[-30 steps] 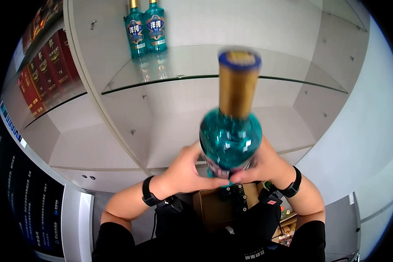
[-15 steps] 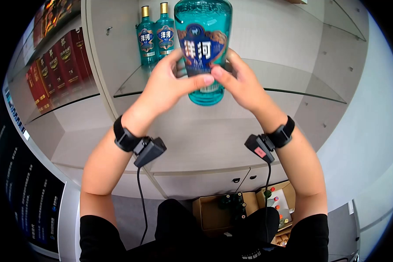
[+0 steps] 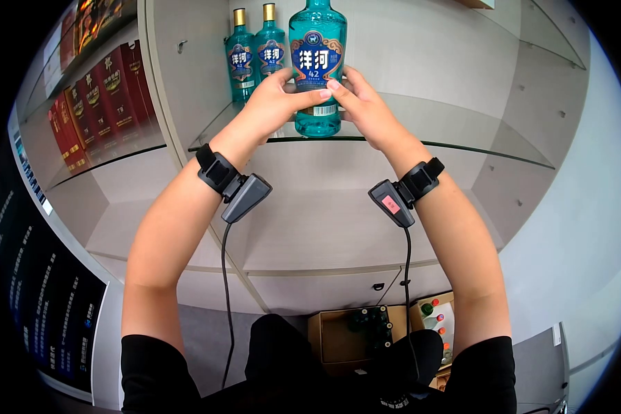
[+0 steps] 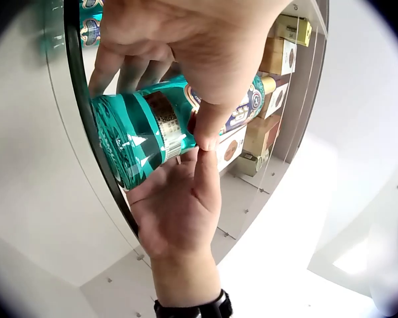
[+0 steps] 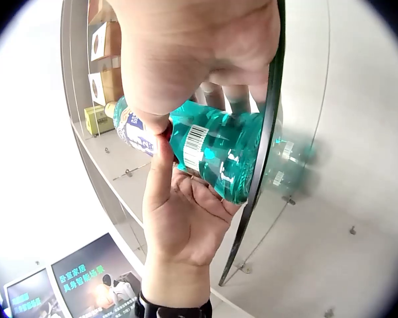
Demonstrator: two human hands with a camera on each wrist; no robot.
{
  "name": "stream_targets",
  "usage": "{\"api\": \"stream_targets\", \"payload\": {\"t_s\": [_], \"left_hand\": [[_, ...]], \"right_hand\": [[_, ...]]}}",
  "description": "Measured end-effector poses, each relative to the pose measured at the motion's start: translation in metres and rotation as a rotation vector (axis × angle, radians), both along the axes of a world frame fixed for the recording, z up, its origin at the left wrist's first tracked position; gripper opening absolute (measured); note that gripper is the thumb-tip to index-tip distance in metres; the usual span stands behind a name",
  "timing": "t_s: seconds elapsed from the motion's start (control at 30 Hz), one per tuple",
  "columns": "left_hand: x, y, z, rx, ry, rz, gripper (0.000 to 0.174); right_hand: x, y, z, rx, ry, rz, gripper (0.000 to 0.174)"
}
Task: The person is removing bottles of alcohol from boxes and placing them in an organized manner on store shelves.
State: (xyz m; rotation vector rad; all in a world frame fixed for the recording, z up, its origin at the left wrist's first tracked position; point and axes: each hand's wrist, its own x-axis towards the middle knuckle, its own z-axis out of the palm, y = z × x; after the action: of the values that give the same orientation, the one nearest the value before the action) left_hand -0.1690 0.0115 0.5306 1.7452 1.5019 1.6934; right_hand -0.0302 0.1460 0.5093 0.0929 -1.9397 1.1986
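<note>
Presently: bottle (image 3: 317, 62), upright, gripped by left hand (image 3: 272, 103) and right hand (image 3: 370, 112), at shelf (image 3: 435, 125) front edge. Possible mishap: base half-set over edge, tipping.

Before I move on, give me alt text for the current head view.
A person's left hand and right hand grip a blue-labelled teal glass bottle at the front edge of a clear glass shelf. Two gold-topped teal bottles stand behind to the left, and an open brown cardboard box holding dark bottles sits below.
</note>
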Motion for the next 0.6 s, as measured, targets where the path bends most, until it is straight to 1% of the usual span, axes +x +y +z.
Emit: {"api": "stream_targets", "payload": {"t_s": [0.17,0.23,0.33,0.37,0.4,0.47,0.5,0.57,0.6], "left_hand": [[-0.005,0.003,-0.001,-0.054,-0.024,0.005,0.063],[-0.007,0.005,0.0,-0.075,-0.032,0.001,0.065],[-0.006,0.005,0.005,-0.133,0.011,0.033,0.065],[-0.006,0.004,0.006,-0.134,0.014,0.011,0.069],[-0.007,0.003,0.009,-0.134,0.015,0.014,0.069],[-0.009,0.003,0.024,-0.299,0.233,0.196,0.072],[-0.01,0.004,0.029,-0.3,0.237,0.199,0.072],[-0.011,0.003,0.038,-0.212,0.462,0.204,0.092],[-0.014,0.007,0.036,-0.213,0.467,0.208,0.092]], "right_hand": [[-0.003,-0.001,0.001,0.013,-0.031,0.027,0.073],[-0.002,-0.001,0.001,-0.022,-0.064,0.027,0.069],[-0.003,-0.004,0.0,-0.007,-0.034,0.023,0.067],[-0.002,-0.005,-0.001,-0.007,-0.032,0.026,0.067],[0.0,-0.008,0.0,-0.015,-0.03,0.017,0.065],[-0.002,-0.005,0.0,-0.022,-0.022,0.012,0.063],[-0.006,0.0,-0.002,-0.043,-0.055,0.025,0.061],[-0.011,0.01,-0.006,-0.063,-0.082,0.042,0.061],[-0.011,0.01,-0.007,0.015,-0.101,-0.069,0.06]]}}
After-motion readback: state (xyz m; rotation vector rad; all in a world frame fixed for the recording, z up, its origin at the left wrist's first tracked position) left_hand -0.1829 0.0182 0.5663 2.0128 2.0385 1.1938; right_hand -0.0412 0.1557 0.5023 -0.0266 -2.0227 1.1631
